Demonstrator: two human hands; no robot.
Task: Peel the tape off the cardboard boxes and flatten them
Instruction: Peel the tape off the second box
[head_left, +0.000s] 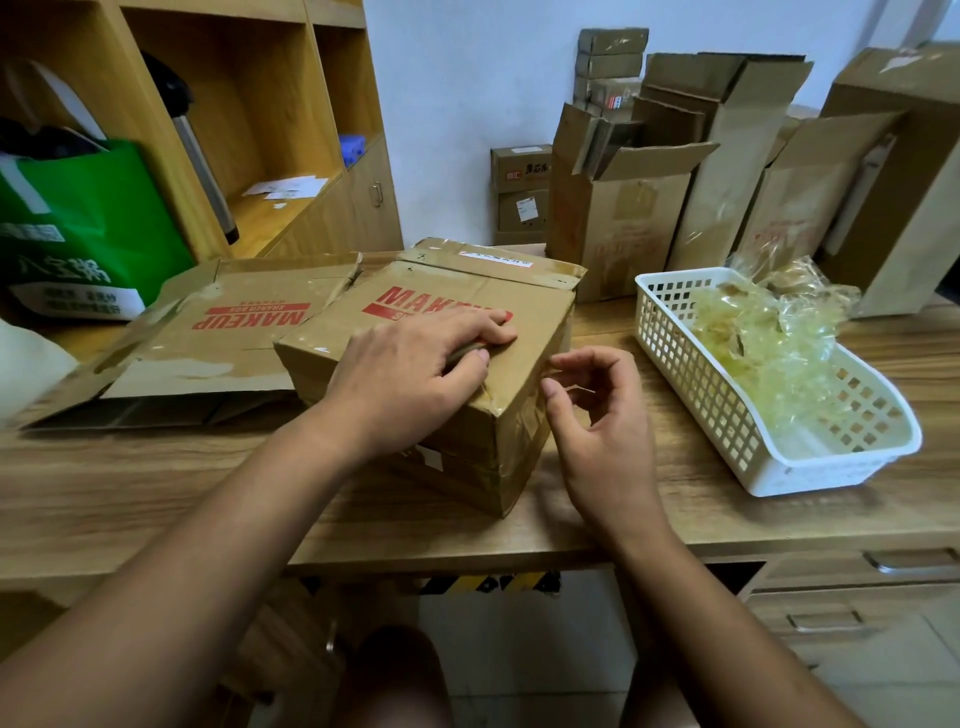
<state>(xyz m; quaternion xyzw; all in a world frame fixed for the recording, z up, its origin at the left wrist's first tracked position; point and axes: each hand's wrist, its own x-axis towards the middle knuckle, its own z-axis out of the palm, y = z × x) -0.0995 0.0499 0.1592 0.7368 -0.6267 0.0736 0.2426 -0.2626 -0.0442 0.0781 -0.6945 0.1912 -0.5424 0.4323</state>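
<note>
Taped box: a brown cardboard box (358, 317) stood on the wooden desk (156, 493), near the front edge and about midway along it, one corner turned toward the person.
Left hand: the left hand (415, 369) lay palm down on the box top, fingers stretched out flat over the red print, pressing and gripping nothing.
Right hand: the right hand (597, 410) was at the box's right-hand top edge, fingers curled and thumb raised. Whether it pinched a strand of tape could not be told.
Tape: glossy tape (519, 436) covered the near corner and the side seams.
Box print: red "MAKE", the rest hidden under the fingers. A white label on the far flap was too small to read.
Flattened box: a flattened box (218, 332) lay toward the left edge, touching the taped box, with "MAKEUP" printed upside down.
Basket: a white plastic basket (675, 364) at the right held crumpled yellowish tape wads (769, 353).
Back edge: opened cartons (623, 223) stood upright.
Green bag: a green bag (88, 218) sat at the far left with white Chinese characters.
</note>
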